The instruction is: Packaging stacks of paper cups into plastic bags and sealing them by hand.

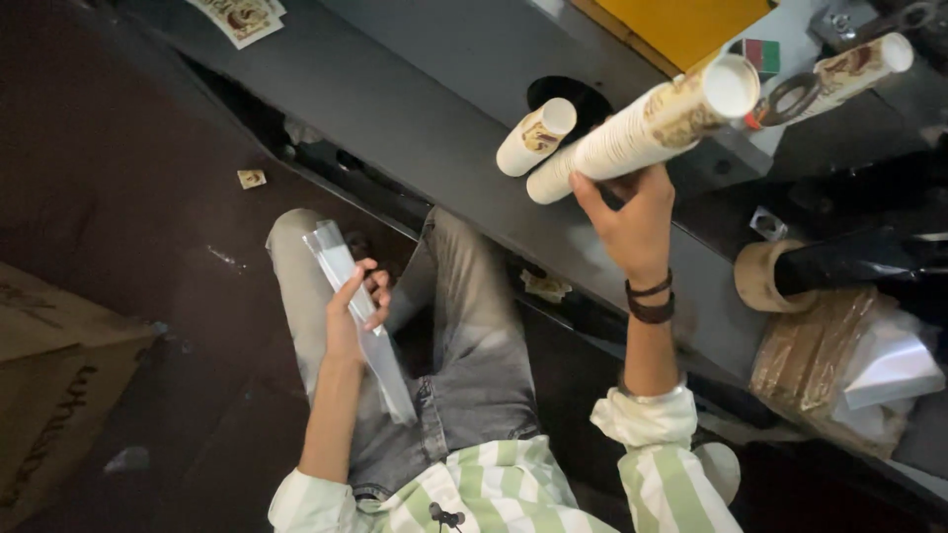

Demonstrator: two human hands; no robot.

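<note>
Seated person viewed from above. The right hand (637, 222) is raised and closed around a long stack of nested paper cups (642, 128), held tilted over the grey machine top (444, 109). The left hand (354, 311) grips a flat clear plastic sleeve (360, 316) lying along the thigh. A shorter cup stack (535, 137) lies just beside the long one; a tape roll (758, 276) rests further right.

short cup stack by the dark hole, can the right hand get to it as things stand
Probably not right away: the right hand is already gripping the long cup stack. The short cup stack lies just beside it, with nothing between them.
</note>
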